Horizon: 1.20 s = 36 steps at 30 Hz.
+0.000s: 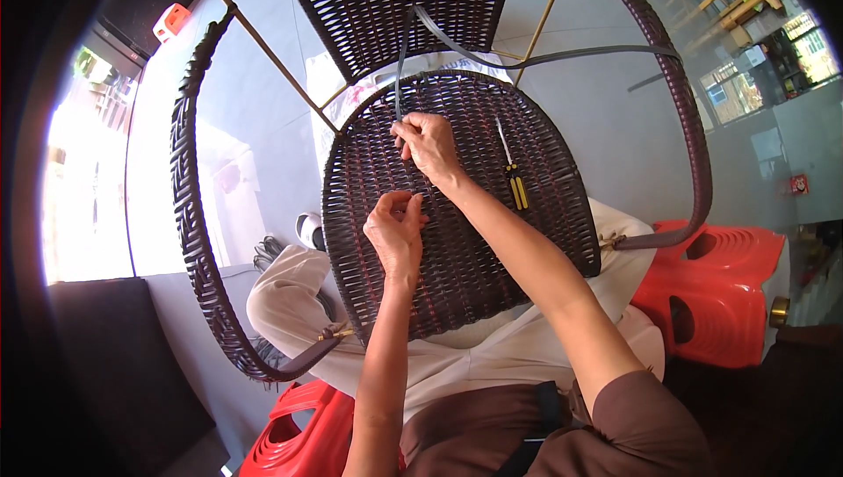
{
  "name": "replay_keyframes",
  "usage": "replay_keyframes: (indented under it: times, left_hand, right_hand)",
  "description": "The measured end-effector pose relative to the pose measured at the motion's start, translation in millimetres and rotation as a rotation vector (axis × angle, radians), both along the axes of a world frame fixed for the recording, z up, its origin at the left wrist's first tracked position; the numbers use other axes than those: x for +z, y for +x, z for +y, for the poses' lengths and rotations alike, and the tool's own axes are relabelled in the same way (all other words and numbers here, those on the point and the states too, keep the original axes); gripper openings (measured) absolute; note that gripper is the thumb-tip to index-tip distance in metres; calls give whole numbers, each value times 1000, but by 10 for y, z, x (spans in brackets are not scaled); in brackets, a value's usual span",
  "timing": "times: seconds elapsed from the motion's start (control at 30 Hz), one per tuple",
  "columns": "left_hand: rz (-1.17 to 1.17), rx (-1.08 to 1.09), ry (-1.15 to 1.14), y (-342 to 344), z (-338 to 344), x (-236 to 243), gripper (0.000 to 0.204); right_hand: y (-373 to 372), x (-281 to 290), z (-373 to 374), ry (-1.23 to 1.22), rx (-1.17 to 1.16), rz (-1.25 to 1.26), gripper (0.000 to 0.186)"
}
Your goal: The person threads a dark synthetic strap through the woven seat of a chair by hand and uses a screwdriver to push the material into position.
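A dark brown woven chair seat (474,275) rests across my lap, with its woven backrest (404,3) beyond. Over the seat's far half, my right hand (428,145) is closed in a pinch on a flat grey weaving strip (544,59). From my fingers the strip rises, folds over in front of the backrest and runs right to the wrapped armrest. Nearer to me, my left hand (395,229) hovers over the seat with its fingers curled together; what they hold, if anything, is hidden. A screwdriver (514,174) with a yellow and black handle lies on the seat, right of my right hand.
Curved armrests stand on both sides, the left one (189,205) in braided strip, the right one (689,117) smoothly wrapped. Bare metal rods (272,60) run beside the backrest. Red plastic stools (720,292) sit at right and lower left. Loose strips (268,253) lie on the floor at left.
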<state>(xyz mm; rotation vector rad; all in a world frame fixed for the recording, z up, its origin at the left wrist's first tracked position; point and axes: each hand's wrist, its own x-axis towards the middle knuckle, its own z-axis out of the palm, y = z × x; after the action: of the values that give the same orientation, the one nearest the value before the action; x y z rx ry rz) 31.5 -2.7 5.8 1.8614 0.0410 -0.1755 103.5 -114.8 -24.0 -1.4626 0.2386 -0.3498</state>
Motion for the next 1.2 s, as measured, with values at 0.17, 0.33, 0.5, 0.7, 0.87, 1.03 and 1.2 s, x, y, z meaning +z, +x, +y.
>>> replay_keyframes:
  times: [0.17,0.33,0.5,0.7,0.87,1.03,1.2]
  left_hand:
    - [5,-8,-23,-16,40,-44,13]
    - [-24,-5,14,-12,64,-77,10]
    - [2,-11,26,19,61,-116,10]
    - [-24,-15,21,27,77,-211,10]
    - [83,-68,16,107,110,-15,12]
    - [-177,-25,75,507,17,-83,18]
    - [-182,-167,214,783,-12,-213,16]
  right_hand:
    - [162,44,-57,-15,-18,-34,23]
    - [232,43,-55,-77,-26,-44,22]
    - [291,68,-38,-118,-23,-45,22]
    - [391,47,-51,-144,18,-28,16]
    - [376,25,-115,-78,15,-54,20]
    - [411,-16,-135,-9,50,-13,20]
    - [429,-95,-108,-22,69,-9,19]
